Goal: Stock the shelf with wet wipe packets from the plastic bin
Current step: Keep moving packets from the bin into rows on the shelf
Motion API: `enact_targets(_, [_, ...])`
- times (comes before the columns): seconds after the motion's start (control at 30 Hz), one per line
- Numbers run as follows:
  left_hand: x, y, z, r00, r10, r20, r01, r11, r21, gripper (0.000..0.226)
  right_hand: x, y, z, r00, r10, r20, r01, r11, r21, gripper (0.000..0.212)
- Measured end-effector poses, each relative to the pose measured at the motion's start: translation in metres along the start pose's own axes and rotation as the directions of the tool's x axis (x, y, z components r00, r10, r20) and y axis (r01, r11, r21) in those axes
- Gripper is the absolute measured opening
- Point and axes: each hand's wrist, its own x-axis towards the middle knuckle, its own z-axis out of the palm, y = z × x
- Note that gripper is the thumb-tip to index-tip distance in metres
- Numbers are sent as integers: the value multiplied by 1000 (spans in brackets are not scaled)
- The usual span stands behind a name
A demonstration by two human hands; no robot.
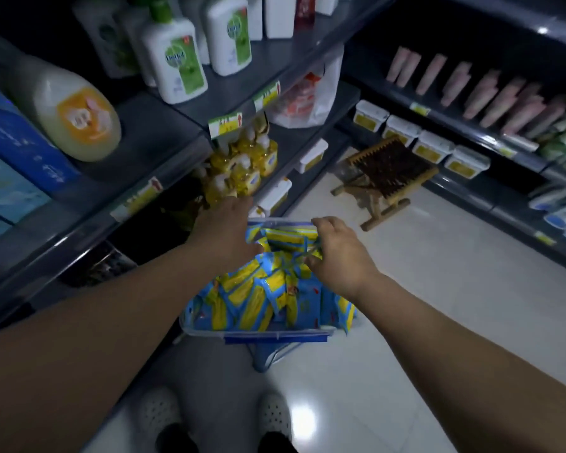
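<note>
Reach into clear plastic bin (275,335)
Left hand (226,227) flat at far rim; right hand (337,253) pinches 1 blue-yellow wet wipe packet (286,240); crammed neighbours (242,302) may snag, spill.

Soft plastic wet wipe packets (268,299): blue, yellow panels. Clear plastic bin (307,332): blue rim clip. Metal shelf (164,125): dark grey. Pump bottles (177,63): white, green labels.

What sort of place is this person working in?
Most likely a shop aisle, in a small supermarket or chemist. Shelves carry yellow price labels on their edges, rows of matching white bottles and white tubs fill them, and a plastic bin of packets stands in the aisle.
</note>
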Motion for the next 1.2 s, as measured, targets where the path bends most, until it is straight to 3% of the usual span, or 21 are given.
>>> enact_targets(0.2, [21,-31,91,979,-111,170,128,987,-95,79,24,12,85,981,23,193,-32,999,41,66])
enact_targets(0.37, [26,-52,153,958,-136,253,174,976,-134,71,46,14,145,971,0,241,-2,1000,8,62])
enact_targets(0.57, [29,-65,207,964,-80,252,135,968,-210,59,62,14,204,973,-6,231,3,1000,13,65])
enact_targets(0.7, [31,-69,226,978,-89,188,132,964,-231,56,64,18,225,981,-16,195,53,981,-187,95])
enact_targets(0.8, [32,-65,232,992,-85,93,95,989,-112,51,69,22,230,987,1,159,41,966,-257,97])
enact_targets(0.93, [29,-54,240,989,-114,91,123,987,-106,50,66,25,234,991,12,131,8,989,-147,69])
enact_targets(1.03, [25,-47,239,990,-83,115,99,985,-143,27,58,30,229,999,-14,47,13,1000,14,49])
enact_targets(1.2, [20,-50,206,980,-123,159,172,921,-349,45,51,29,190,993,114,-34,-98,948,301,45])
